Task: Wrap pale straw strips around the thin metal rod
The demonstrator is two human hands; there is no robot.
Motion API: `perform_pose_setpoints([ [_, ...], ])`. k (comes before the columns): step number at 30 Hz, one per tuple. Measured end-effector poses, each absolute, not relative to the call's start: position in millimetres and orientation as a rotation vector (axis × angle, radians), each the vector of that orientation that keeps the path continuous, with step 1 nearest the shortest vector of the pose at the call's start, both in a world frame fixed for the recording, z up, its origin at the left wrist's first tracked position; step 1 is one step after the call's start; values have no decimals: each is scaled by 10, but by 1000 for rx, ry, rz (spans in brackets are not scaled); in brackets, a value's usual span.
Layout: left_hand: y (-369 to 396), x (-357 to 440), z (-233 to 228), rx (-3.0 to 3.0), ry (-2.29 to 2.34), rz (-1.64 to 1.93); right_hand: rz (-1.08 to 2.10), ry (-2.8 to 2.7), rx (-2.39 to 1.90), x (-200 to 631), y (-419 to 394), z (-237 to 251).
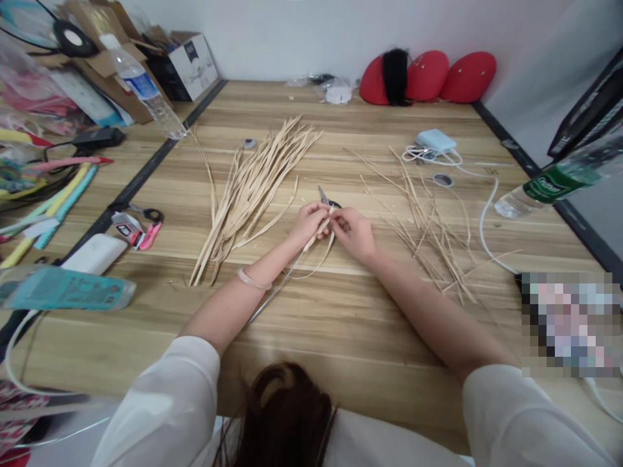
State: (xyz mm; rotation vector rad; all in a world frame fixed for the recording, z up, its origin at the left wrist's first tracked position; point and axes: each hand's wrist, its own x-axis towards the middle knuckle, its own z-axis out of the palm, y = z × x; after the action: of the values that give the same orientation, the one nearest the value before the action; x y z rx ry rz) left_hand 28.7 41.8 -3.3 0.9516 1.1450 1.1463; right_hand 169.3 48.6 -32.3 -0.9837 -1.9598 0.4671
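My left hand (307, 221) and my right hand (354, 231) meet at the middle of the wooden table (341, 337), both pinching the same pale straw strip (318, 256), which trails toward me in a loop. A thin metal rod (272, 299) runs from under my left hand toward my left forearm. Small scissors (325, 196) lie just beyond my fingers. A thick bundle of straw strips (248, 194) lies to the left of my hands, and a looser scatter of thin straw strips (428, 227) lies to the right.
A white charger with cable (435, 141) and red cushions (428, 74) sit at the far side. A green-labelled bottle (555, 185) is at the right, another water bottle (146, 87) and boxes at the far left. Pink pliers (141, 230) and a white case (95, 253) are on the left.
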Motion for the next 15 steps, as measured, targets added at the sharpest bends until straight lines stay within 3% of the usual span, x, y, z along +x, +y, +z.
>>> perform_pose_setpoints([
  [15, 416, 284, 26, 905, 1140, 1129, 682, -1823, -1075, 1677, 504, -341],
])
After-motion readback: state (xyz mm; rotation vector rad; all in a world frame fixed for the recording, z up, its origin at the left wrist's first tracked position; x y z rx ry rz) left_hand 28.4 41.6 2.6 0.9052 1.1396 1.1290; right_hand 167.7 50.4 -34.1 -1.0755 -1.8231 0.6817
